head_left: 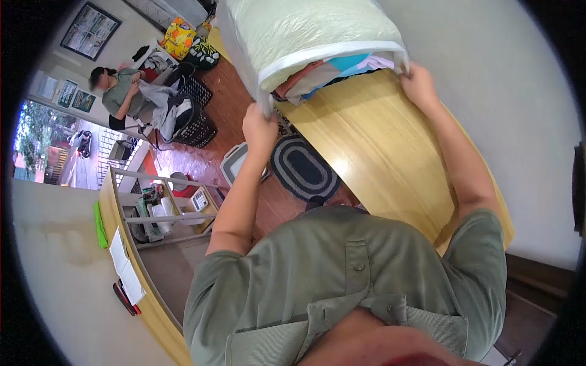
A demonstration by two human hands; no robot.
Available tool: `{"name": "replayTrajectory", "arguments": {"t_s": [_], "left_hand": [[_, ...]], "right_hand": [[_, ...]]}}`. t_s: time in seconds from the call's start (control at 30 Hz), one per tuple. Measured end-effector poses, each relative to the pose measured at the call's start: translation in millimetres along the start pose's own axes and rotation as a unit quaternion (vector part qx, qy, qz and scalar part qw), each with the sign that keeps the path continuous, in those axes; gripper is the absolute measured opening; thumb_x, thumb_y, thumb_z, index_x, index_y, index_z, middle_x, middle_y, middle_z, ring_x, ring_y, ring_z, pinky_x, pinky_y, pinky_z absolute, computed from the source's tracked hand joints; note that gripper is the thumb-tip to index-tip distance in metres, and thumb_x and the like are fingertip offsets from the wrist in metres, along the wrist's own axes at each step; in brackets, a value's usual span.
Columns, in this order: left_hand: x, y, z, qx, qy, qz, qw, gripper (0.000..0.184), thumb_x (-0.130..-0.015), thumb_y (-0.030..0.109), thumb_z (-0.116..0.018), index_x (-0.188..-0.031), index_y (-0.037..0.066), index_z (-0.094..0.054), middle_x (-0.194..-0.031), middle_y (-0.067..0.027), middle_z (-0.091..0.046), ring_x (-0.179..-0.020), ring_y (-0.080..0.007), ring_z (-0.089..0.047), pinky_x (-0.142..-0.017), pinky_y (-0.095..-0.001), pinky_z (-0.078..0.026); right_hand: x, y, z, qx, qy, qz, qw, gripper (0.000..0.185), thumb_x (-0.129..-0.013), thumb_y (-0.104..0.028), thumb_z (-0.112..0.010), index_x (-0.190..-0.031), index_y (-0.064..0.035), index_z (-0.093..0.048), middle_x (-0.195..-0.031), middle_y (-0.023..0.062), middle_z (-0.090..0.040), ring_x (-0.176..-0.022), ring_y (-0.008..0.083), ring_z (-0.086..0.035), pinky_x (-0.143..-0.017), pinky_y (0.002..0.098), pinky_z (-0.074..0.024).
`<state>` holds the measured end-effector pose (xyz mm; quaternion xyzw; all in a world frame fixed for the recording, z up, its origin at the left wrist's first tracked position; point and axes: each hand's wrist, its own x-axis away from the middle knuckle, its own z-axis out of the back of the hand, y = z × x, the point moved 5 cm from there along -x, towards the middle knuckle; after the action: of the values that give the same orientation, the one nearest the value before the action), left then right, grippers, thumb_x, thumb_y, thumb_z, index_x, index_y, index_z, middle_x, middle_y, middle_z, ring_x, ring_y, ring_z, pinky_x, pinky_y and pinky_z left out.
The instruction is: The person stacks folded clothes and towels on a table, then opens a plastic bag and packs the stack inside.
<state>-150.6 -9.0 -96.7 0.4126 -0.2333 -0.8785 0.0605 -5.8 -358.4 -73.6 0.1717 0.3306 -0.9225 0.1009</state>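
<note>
Plainly, table (pixel 390 165): pale wood, shiny, reaching along the wall (pixel 494 79) and bearing the bag (pixel 238 43) at the far end.
Counter (pixel 160 317): off to the left, wood-topped, with white paper (pixel 131 280) laid on it.
Bag: clear plastic, stuffed full, resting on the far end of the table — open toward the camera, stretched at either side.
Bundle (pixel 323 30): pale green with a white border, seen through the plastic, lying on top of the clothes (pixel 342 70).
Co-worker (pixel 119 97): across the room to the left, dressed in green, with grey cloth (pixel 157 100) just in front.
Baskets (pixel 198 131): black, full of holes, loaded with laundry (pixel 182 110), standing near the co-worker.
Mat (pixel 305 168): oval, dark with grey rings, flat on the floor (pixel 232 91) just left of the table.
Clothes: folded, rust, beige, blue and lilac, showing beneath the bundle at the bag's mouth.
Left hand (pixel 261 128): clenched on the bag's left edge, out past the table's side.
Right hand (pixel 420 88): clenched on the bag's right edge — at the table's edge, near the wall.
Calculator (pixel 199 199): white, lying to the left, well apart from both hands.
</note>
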Motion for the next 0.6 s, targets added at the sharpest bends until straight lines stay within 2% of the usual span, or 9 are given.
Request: {"name": "replayTrajectory", "arguments": {"t_s": [0.07,0.13,0.2,0.23,0.3,0.37,0.5,0.57,0.6], "left_hand": [[5,-2,25,0.037,-0.051,0.026,0.998,0.013,-0.062,0.002,-0.060,-0.075,0.000,-0.057,-0.069,-0.0153,-0.056,-0.067,-0.0287,-0.059,-0.064,-0.0386,-0.046],[-17,-26,78,0.153,-0.017,0.112,0.982,0.009,-0.064,-0.005,-0.056,-0.068,0.002,-0.053,-0.061,-0.0040,-0.052,-0.057,-0.0144,-0.050,-0.054,-0.0285,-0.042],[-20,-43,112,0.187,0.003,0.128,0.974,0.013,-0.064,-0.006,-0.054,-0.062,0.002,-0.044,-0.055,-0.0027,-0.043,-0.052,-0.0118,-0.039,-0.049,-0.0263,-0.034],[-9,-24,118,0.096,-0.029,0.076,0.992,0.011,-0.064,-0.005,-0.054,-0.064,0.001,-0.045,-0.055,-0.0058,-0.043,-0.053,-0.0145,-0.041,-0.050,-0.0274,-0.035],[23,-5,114,0.024,-0.165,-0.008,0.986,0.009,-0.064,0.000,-0.056,-0.071,-0.001,-0.051,-0.059,-0.0134,-0.046,-0.056,-0.0215,-0.047,-0.055,-0.0311,-0.039],[63,-2,127,0.064,-0.404,0.065,0.910,0.014,-0.065,0.004,-0.059,-0.078,0.000,-0.057,-0.067,-0.0142,-0.052,-0.061,-0.0249,-0.052,-0.059,-0.0326,-0.042],[47,21,227,0.256,-0.494,-0.030,0.830,0.013,-0.066,0.007,-0.066,-0.061,0.002,-0.054,-0.058,-0.0098,-0.051,-0.058,-0.0208,-0.055,-0.053,-0.0308,-0.042],[31,49,247,0.454,-0.599,-0.124,0.648,0.026,-0.071,0.010,-0.066,-0.053,0.003,-0.049,-0.054,-0.0083,-0.049,-0.053,-0.0183,-0.051,-0.047,-0.0278,-0.040],[19,38,256,0.500,-0.479,-0.112,0.713,0.029,-0.073,0.016,-0.066,-0.053,0.004,-0.048,-0.057,-0.0091,-0.051,-0.053,-0.0178,-0.051,-0.049,-0.0273,-0.041]], "right_hand": [[9,-1,18,-0.012,-0.021,0.050,0.998,0.018,-0.074,-0.005,-0.052,-0.091,-0.0046,-0.058,-0.073,0.0150,-0.061,-0.072,0.0279,-0.059,-0.066,0.0352,-0.0455],[-6,26,76,-0.244,-0.027,-0.127,0.961,0.004,-0.072,-0.001,-0.051,-0.074,-0.0044,-0.053,-0.059,0.0057,-0.052,-0.053,0.0168,-0.051,-0.049,0.0296,-0.0404],[-3,27,106,-0.370,-0.003,-0.082,0.925,0.014,-0.074,-0.003,-0.051,-0.065,-0.0087,-0.043,-0.055,-0.0032,-0.040,-0.048,0.0058,-0.039,-0.041,0.0226,-0.0297],[12,27,100,-0.371,-0.003,-0.089,0.924,0.014,-0.074,-0.003,-0.051,-0.065,-0.0087,-0.043,-0.055,-0.0032,-0.040,-0.048,0.0058,-0.039,-0.041,0.0226,-0.0297],[44,18,101,-0.106,0.041,-0.063,0.992,0.023,-0.074,0.000,-0.051,-0.061,-0.0101,-0.035,-0.054,-0.0041,-0.035,-0.045,0.0061,-0.039,-0.040,0.0224,-0.0330],[85,14,106,-0.126,-0.201,-0.106,0.966,0.024,-0.073,0.000,-0.052,-0.061,-0.0103,-0.033,-0.055,-0.0040,-0.033,-0.047,0.0066,-0.041,-0.040,0.0229,-0.0345],[127,3,207,-0.304,-0.028,-0.125,0.944,0.024,-0.065,0.003,-0.050,-0.061,-0.0114,-0.032,-0.059,-0.0038,-0.034,-0.049,0.0056,-0.039,-0.038,0.0215,-0.0342],[137,24,234,-0.306,-0.107,-0.058,0.944,0.011,-0.070,-0.003,-0.047,-0.067,-0.0101,-0.039,-0.069,-0.0034,-0.037,-0.053,0.0050,-0.039,-0.039,0.0185,-0.0322],[142,28,242,-0.308,-0.103,-0.060,0.944,0.011,-0.070,-0.003,-0.047,-0.067,-0.0101,-0.039,-0.069,-0.0034,-0.037,-0.053,0.0050,-0.039,-0.039,0.0185,-0.0322]]}}
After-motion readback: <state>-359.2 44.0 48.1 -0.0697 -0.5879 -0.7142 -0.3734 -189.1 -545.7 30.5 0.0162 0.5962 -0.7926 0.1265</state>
